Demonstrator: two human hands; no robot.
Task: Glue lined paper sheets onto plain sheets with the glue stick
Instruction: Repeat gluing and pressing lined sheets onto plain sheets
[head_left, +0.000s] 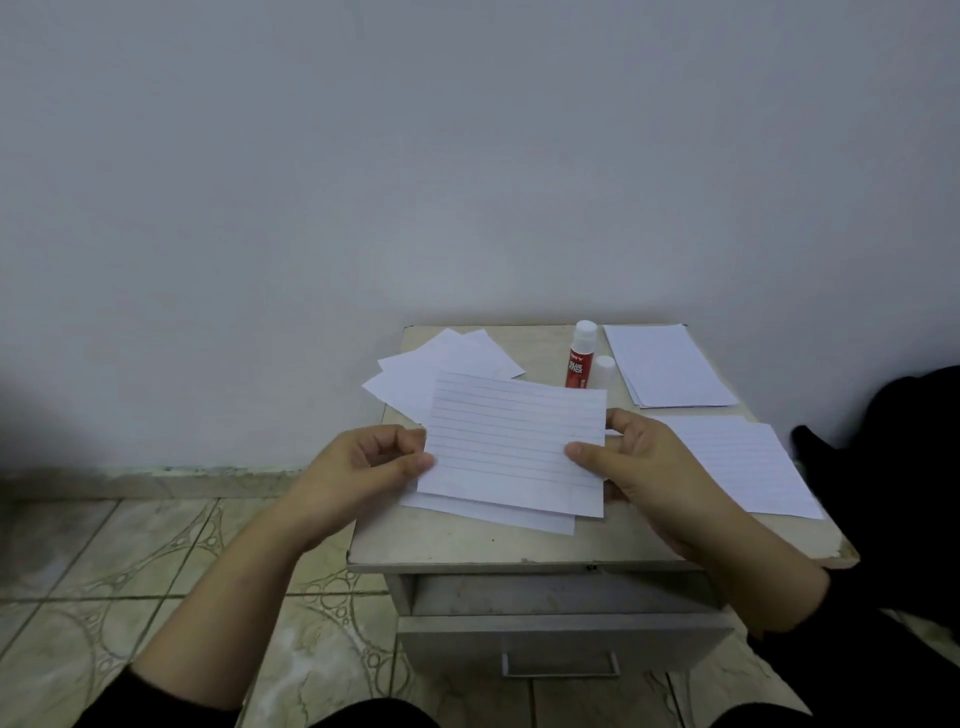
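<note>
Between both sets of fingers hangs a lined sheet (514, 441), pinched at its short edges by the left hand (363, 462) and right hand (639, 462), thumbs on top. Just under it lies a plain sheet (493, 512), slightly askew; lowered crooked, the two could bond misaligned or wrinkle. Beyond the fingertips stands the glue stick (581, 356), its cap (605, 370) beside it.
</note>
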